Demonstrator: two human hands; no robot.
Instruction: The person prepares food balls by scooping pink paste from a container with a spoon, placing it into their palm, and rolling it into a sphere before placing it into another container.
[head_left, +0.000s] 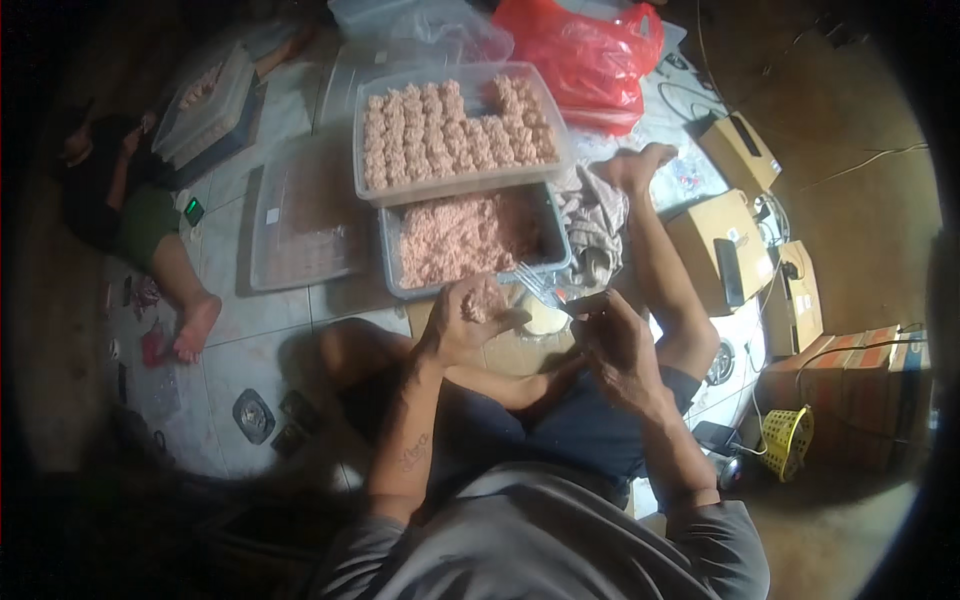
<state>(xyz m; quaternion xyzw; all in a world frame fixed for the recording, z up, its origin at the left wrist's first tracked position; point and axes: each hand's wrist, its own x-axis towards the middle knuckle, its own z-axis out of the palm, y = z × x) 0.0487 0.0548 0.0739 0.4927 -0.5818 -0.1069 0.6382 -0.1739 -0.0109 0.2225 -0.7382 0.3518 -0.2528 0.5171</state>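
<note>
My left hand (466, 315) cups a lump of pink minced meat (481, 298) in its palm, just in front of a blue-grey tub (390, 279). In my right hand (615, 330) is a metal fork (541, 286), its tines pointing left above the tub's near right corner. Loose mince (450, 244) fills much of this tub, with a barer part at its right. Resting over the tub's far side is a clear plastic container (457, 193) with rows of shaped meat balls (431, 135). A gap shows at that container's far edge. Below the fork sits a pale round thing (545, 315).
A clear lid (300, 225) lies left of the tubs. A crumpled cloth (596, 217) is at their right, a red plastic bag (581, 60) behind. Cardboard boxes (712, 247) and a yellow basket (786, 442) stand right. Another person (127, 187) sits at left near stacked containers (206, 109).
</note>
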